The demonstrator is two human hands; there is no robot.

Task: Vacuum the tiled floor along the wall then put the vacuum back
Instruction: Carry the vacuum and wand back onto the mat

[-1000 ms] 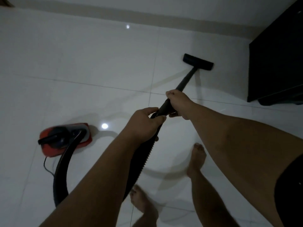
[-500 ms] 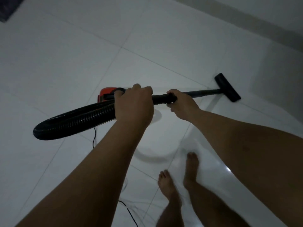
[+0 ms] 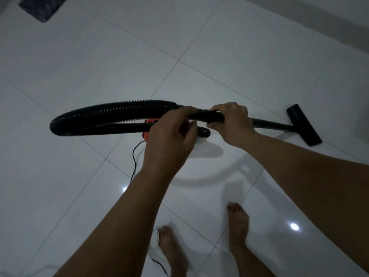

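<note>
Dim light, head view. You hold the vacuum wand (image 3: 267, 123) in both hands, its long axis near level, running left-to-right across the view. Floor head (image 3: 304, 124) sits far right, on or just above the tiled floor (image 3: 219, 47); can't tell which.

Right hand (image 3: 232, 122): fingers curled round the wand's thick cuff, thumb under. Firm wrap.

Left hand (image 3: 169, 136): just left of the right one, fingertips pinching at the hose-wand joint, thumb apart from the fingers. Loose-looking hold, more steadying than gripping.

Corrugated hose (image 3: 111, 112) loops out left and doubles back under your left hand. Red canister (image 3: 148, 128) mostly hidden behind that hand; cord (image 3: 134, 158) trails on the floor toward your feet.

Key relation: the head lies to the right, well beyond your right hand, so the right arm likely steers any push or lift. The wall strip (image 3: 329, 23) lies upper right, roughly the way the wand points.
</note>
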